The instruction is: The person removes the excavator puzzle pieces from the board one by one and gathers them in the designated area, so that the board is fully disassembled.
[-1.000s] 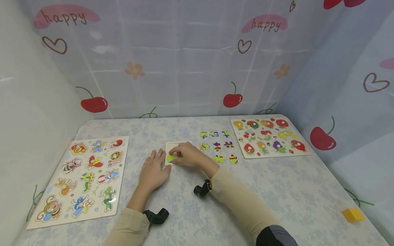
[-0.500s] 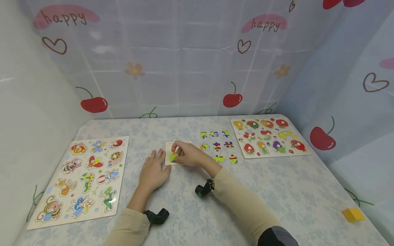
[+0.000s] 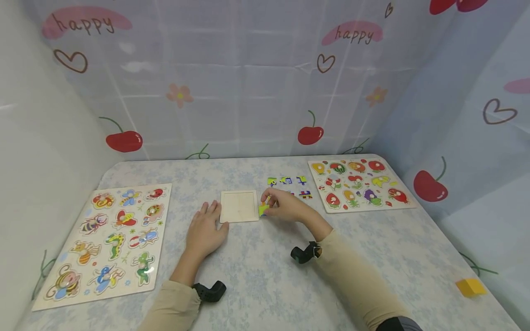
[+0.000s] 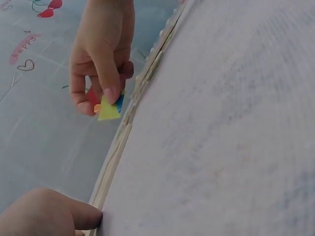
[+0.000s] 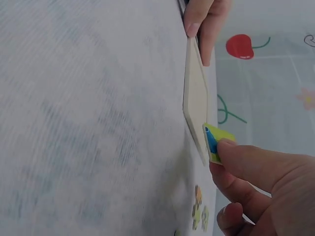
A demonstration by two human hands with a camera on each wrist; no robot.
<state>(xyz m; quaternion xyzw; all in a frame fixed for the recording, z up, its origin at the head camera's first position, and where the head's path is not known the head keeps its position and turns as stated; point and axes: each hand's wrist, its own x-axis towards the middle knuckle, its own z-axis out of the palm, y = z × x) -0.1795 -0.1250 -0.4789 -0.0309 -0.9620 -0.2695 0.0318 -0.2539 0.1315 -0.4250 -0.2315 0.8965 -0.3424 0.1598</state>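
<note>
A small square wooden puzzle tray [image 3: 239,207] lies on the table with its bare recess showing. My left hand [image 3: 205,232] rests at the tray's left side, fingers straight and the thumb touching the edge. Just past the tray's right edge, my right hand [image 3: 285,207] pinches a jigsaw piece [image 5: 224,135] between thumb and fingers. The piece is yellow-green with a blue corner, and an orange tab shows in the left wrist view. It is held tilted, above the table. Behind the right hand lie several loose jigsaw pieces [image 3: 285,180], partly hidden by it.
An insect puzzle board [image 3: 107,243] lies on the left. At the back right is a fruit puzzle board [image 3: 362,186]. A yellow block [image 3: 471,288] stands near the table's right edge. A printed curtain [image 3: 236,92] hangs behind the table.
My right hand has lifted the jigsaw piece from the tray and carried it right, past the tray's edge. The recess is now uncovered. My left hand has stayed in place.
</note>
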